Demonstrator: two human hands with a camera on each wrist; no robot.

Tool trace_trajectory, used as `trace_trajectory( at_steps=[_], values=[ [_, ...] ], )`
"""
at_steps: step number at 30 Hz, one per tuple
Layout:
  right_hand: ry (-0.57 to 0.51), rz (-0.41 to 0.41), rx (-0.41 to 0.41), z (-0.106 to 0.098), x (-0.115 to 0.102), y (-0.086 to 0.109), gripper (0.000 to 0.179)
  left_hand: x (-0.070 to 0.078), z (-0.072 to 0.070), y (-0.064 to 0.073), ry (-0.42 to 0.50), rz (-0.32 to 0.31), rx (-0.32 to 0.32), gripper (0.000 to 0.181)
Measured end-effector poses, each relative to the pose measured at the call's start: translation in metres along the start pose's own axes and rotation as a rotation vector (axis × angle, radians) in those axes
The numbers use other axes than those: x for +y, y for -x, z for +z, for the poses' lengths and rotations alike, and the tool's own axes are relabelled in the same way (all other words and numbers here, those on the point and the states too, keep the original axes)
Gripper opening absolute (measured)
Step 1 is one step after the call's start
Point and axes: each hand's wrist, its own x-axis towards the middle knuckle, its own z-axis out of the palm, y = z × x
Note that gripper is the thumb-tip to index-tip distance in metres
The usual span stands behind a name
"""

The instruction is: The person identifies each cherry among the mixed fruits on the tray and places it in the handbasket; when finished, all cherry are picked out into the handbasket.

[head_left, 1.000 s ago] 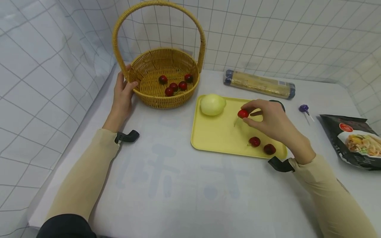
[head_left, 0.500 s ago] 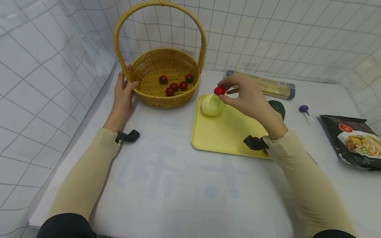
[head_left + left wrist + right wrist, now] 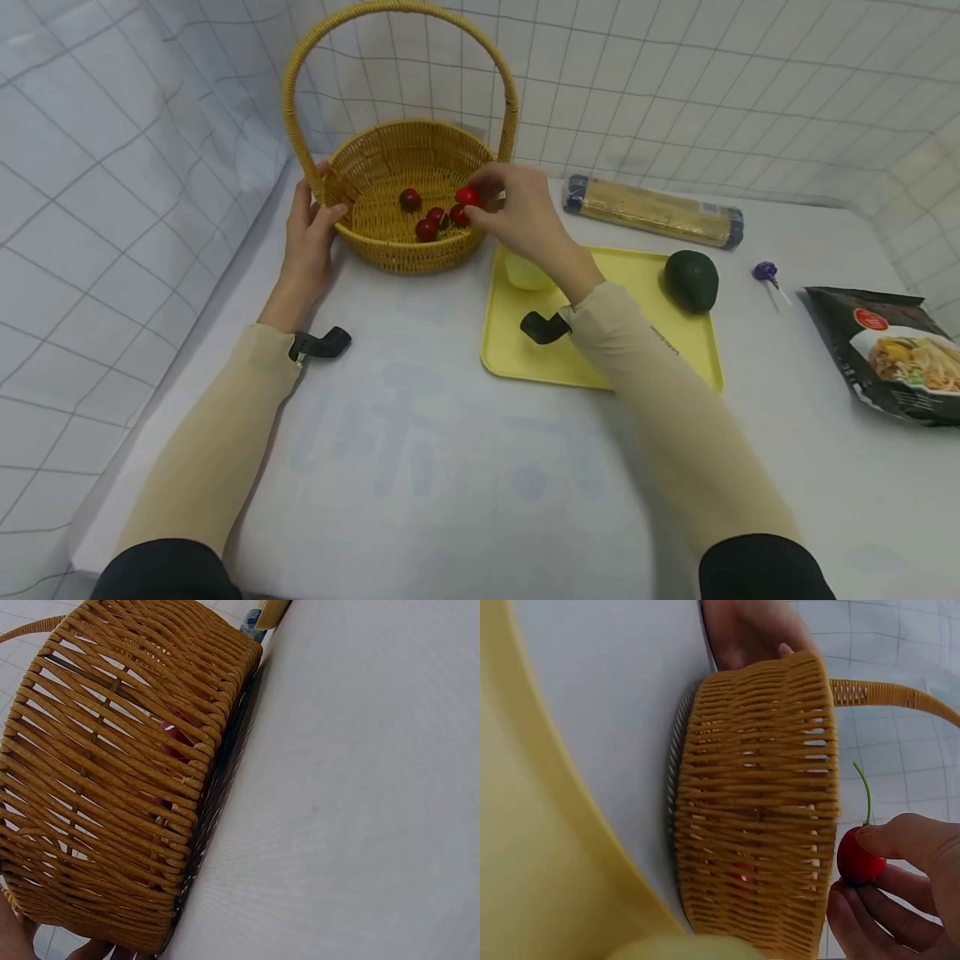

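Observation:
My right hand [image 3: 525,212] pinches a red cherry [image 3: 859,856] between thumb and fingers, its green stem sticking up. In the head view that cherry hangs over the right side of a wicker basket [image 3: 405,258] with a tall arched handle. Several dark red cherries [image 3: 426,230] lie on the basket's floor. At the basket's left side, my left hand [image 3: 306,250] holds the rim, thumb over the edge and fingers outside. A yellow tray [image 3: 517,358] bears a pale green round fruit or vegetable [image 3: 527,273], partly hidden by my right hand, and a dark green avocado-like thing [image 3: 691,282].
Behind the tray lies a long gold packet with blue ends [image 3: 652,212]. To the right are a purple-wrapped lollipop [image 3: 766,272] and a black food packet [image 3: 892,358]. Grid-patterned white curtains [image 3: 675,92] stand behind the table and at its sides.
My right hand has carried the cherry leftward from above the tray to over the basket. My forearm now covers the tray's front right, where two cherries lay. My left hand stays at the rim.

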Motion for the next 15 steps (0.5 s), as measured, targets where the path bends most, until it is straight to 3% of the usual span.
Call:
trace_trajectory(
  at_steps=[8,15],
  values=[
    [0.038,0.018,-0.053,0.031,-0.01,-0.022,0.028,0.0,-0.001,0.0,-0.01,0.009,-0.006,0.065],
    [0.088,0.081,-0.083,0.046,-0.01,-0.035,0.027,0.001,-0.002,0.0,-0.029,0.016,-0.009,0.066]
  ],
)
